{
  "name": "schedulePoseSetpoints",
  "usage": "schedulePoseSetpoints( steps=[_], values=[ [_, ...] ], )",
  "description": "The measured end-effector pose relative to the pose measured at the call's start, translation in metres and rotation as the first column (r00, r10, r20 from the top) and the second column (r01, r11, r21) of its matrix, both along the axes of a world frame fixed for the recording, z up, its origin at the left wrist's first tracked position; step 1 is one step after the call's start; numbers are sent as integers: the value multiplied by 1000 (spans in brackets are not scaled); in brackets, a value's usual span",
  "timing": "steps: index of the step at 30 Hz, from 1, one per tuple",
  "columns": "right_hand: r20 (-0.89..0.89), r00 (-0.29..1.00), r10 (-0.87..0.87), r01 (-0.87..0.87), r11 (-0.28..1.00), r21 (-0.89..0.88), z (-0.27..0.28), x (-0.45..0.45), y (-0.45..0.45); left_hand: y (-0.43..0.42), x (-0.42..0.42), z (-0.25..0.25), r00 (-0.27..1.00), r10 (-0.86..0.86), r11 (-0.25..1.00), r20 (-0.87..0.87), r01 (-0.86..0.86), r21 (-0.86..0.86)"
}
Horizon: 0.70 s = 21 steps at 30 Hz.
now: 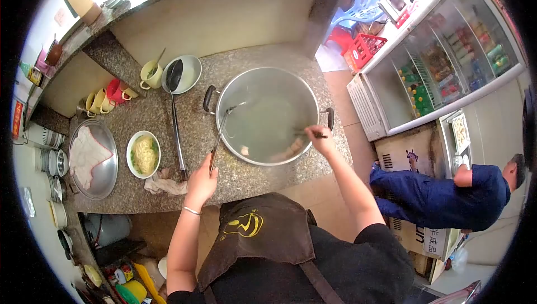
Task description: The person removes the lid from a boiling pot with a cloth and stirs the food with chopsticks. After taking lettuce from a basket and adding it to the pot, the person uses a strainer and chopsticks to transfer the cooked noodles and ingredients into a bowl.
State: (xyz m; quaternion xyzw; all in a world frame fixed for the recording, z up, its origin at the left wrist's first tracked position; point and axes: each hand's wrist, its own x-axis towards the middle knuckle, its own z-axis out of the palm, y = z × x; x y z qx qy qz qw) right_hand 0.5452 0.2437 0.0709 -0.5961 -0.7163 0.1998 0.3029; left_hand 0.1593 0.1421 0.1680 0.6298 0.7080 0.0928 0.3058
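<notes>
A large two-handled metal pot (267, 70) of cloudy liquid stands on the speckled counter, with a few pale pieces near its front wall. My left hand (202, 184) is closed around the handle of a long metal utensil (219, 136); its far end reaches into the pot, blurred by steam, so its kind is unclear. Over the pot's right rim, my right hand (320, 139) grips a thin dark utensil pointing left into the pot, its tip hard to make out. Left of the pot is a white bowl of noodles (145, 155) with greens, beside a crumpled cloth (165, 185).
A black ladle (176, 119) rests in a pale bowl (192, 71) behind. Several mugs (100, 102) and a metal tray with a cloth (112, 175) are at left. To the right are a glass-door fridge (447, 52) and another person (447, 197) in dark blue.
</notes>
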Motion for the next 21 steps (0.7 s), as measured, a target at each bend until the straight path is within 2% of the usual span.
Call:
schedulePoseSetpoints(
  steps=[1,3,4,5,7,9,10,11,12,13,14,15,17,18,19,21],
  values=[
    [-44,999,0,-1,1000,-14,-6,-8,-9,5,5,3,990,-27,993,-141,10,-119],
    [-238,969,-60,30,991,-129,-10,-20,-21,7,11,-14,981,-75,993,-180,57,-101],
    [-255,964,-74,32,986,-165,2,-26,-24,10,14,-19,967,-126,990,-220,108,-93],
    [-259,964,-68,26,987,-161,0,-27,-23,11,15,-23,967,-120,991,-223,102,-90],
    [-563,812,-156,109,987,-116,-9,-26,-22,11,18,-29,977,-143,988,-161,132,-77],
    [-551,808,-207,123,975,-186,20,-28,-23,11,14,-35,965,-173,985,-199,174,-12],
    [-507,837,-206,129,975,-183,28,-28,-23,14,18,-9,997,-4,973,78,22,-230],
    [-461,864,-203,134,975,-178,40,-28,-23,17,20,6,927,224,884,302,-62,-464],
    [-427,882,-201,155,978,-142,55,-25,-23,16,14,4,927,224,885,301,-64,-461],
    [-526,819,-229,167,972,-163,54,-20,-18,14,0,-2,740,397,826,543,-30,-563],
    [-570,791,-225,185,974,-129,68,-16,-15,12,-12,-8,464,553,765,692,44,-642],
    [-612,759,-221,205,974,-98,82,-14,-10,10,-22,-16,466,554,765,690,42,-643],
    [-633,736,-241,271,961,-52,82,-12,7,6,-34,-31,23,694,702,720,200,-683],
    [-409,876,-258,306,951,55,61,-5,24,4,-35,-35,-16,700,701,714,205,-683],
    [-267,926,-266,290,956,53,68,-13,28,3,-31,-33,-11,705,695,709,207,-688],
    [-142,987,-75,111,958,264,26,-14,48,5,-18,-27,259,617,774,744,-29,-632]
  ],
)
